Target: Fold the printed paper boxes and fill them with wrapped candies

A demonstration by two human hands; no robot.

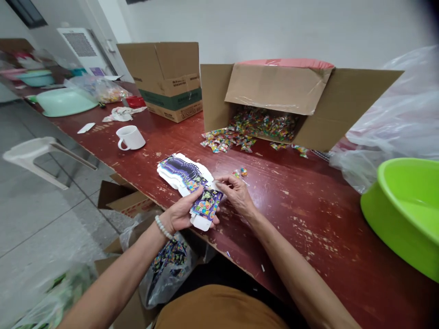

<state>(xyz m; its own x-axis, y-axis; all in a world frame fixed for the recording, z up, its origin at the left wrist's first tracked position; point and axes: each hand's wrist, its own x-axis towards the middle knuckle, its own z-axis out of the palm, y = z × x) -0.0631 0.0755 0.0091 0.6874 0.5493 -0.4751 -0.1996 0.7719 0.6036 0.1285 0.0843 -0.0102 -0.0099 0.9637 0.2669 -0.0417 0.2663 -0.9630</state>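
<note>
My left hand, with a beaded bracelet at the wrist, grips a small purple printed carton just above the table's front edge. A white flap sticks out at the carton's lower end. At its upper end, the thumb and fingers of my right hand are pinched together on the flap. Whether something small is between those fingers, I cannot make out. Beyond my left hand lies a fanned stack of flat printed cartons. A few wrapped candies lie just past my right hand.
On the red table, a tipped cardboard box spills wrapped candies. Another cardboard box stands left of it. A white mug is at the left, a green basin at the right. Below hangs a bag of wrappers.
</note>
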